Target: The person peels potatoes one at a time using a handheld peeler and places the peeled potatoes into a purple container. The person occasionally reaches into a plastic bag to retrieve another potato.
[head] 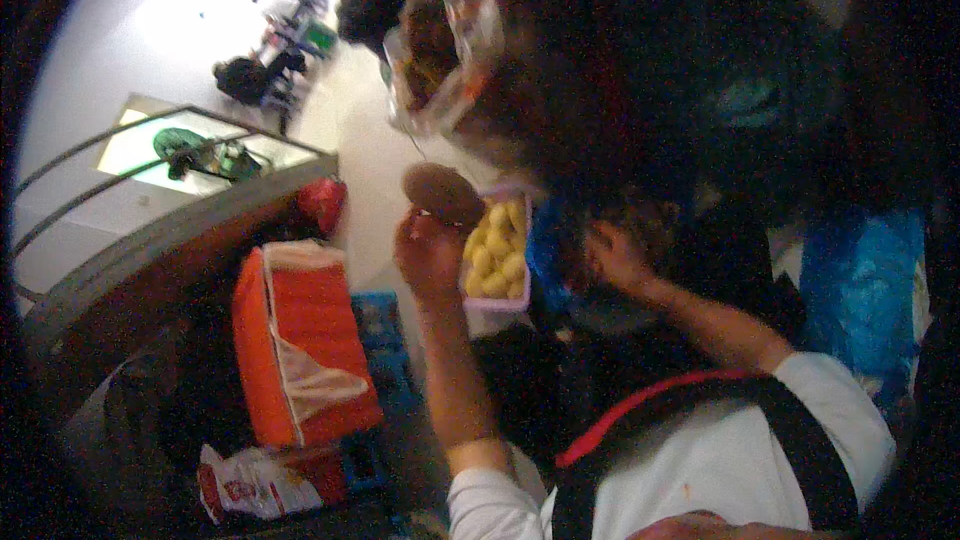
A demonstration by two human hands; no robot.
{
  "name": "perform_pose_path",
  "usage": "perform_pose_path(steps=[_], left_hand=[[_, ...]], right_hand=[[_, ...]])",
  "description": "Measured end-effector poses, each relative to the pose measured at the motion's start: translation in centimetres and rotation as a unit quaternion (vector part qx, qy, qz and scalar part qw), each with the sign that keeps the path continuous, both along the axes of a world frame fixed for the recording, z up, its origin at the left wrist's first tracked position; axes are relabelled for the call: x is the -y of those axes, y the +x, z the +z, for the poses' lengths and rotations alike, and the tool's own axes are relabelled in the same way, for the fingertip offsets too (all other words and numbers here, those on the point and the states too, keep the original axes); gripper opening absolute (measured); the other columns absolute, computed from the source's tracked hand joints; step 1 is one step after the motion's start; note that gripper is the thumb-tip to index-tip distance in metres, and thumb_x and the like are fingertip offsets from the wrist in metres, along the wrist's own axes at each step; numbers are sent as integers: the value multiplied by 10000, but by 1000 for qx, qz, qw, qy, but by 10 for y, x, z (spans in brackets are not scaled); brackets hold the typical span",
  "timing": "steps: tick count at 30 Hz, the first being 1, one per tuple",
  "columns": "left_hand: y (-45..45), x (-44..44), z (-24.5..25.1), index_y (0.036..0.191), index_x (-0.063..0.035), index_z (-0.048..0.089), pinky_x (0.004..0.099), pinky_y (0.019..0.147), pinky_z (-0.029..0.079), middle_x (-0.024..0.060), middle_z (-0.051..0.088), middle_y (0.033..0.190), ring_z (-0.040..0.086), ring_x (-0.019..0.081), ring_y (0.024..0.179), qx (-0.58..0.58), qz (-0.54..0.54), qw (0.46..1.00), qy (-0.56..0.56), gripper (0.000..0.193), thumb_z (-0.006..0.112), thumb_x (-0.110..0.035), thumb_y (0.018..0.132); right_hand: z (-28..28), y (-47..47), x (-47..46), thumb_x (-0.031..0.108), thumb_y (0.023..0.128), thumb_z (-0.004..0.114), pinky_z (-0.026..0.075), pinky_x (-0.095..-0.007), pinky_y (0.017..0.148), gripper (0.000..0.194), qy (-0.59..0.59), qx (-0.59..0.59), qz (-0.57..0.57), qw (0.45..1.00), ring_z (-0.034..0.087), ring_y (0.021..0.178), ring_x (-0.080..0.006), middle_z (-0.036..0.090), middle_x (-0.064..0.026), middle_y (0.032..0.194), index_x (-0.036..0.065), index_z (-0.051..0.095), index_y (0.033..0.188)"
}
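My left hand (429, 251) is raised at the middle of the view, its fingers closed around the lower edge of a brown oval object (444, 193); whether this is a potato cannot be told. Just right of that hand, a pink plastic basket (528, 240) holds several pale yellow, rounded pieces (495, 247) that look like peeled potatoes. My right hand (615, 259) reaches into the dark area beyond the basket, beside a blue plastic bag or sheet (547, 255). Its fingers are blurred and shadowed, so what it touches is not visible.
Left of me stand an orange-red bag (311, 345), a blue crate (375, 322) and a white and red plastic package (262, 484). An open clear plastic bag (435, 60) with brown contents lies ahead. A metal railing (187, 114) curves at upper left. More blue plastic (862, 292) is at right.
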State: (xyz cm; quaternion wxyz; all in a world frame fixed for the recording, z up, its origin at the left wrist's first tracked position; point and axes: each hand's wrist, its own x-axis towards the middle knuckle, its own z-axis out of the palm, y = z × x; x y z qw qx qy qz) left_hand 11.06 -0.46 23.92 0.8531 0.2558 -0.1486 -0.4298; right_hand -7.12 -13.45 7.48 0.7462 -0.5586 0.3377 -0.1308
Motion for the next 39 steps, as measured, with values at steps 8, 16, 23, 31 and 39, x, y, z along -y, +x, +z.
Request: perform_pose_path(steps=[8,16,23,31,39], left_hand=[[-133,-8,-189,1028,-51,466,340,746,440,70,517,909,510,209,852,-101,40,973,204,363,592,-73,688],[-127,-12,-196,1017,-38,470,290,696,443,65,532,906,538,200,783,34,-58,964,256,430,603,-34,609],[-134,-8,-189,1108,-57,410,258,702,425,58,513,963,512,196,855,53,-54,928,365,571,517,4,551],[-127,-10,-206,1087,-63,425,288,627,450,54,532,913,537,207,770,-33,-71,958,277,554,560,-8,553],[-134,-11,-214,1095,-85,421,309,598,454,58,528,935,539,214,774,-8,-71,967,243,567,595,-29,559]], right_hand=[[-6,-28,0,146,809,473,436,-325,670,225,-370,41,66,926,544,765,-218,567,-100,835,28,517,996],[-35,-46,-15,76,715,513,412,-393,734,284,-586,19,238,775,502,863,-323,538,-139,909,75,530,999],[-71,-23,-4,110,674,542,413,-410,671,302,-508,-6,149,848,533,795,-293,553,-136,852,94,551,975],[-47,-39,-18,67,703,487,435,-428,705,310,-544,-13,155,825,547,791,-323,567,-155,901,67,540,1008],[-74,-15,-1,92,675,514,387,-426,798,357,-557,-92,197,802,505,889,-345,538,-162,974,91,530,1031]])
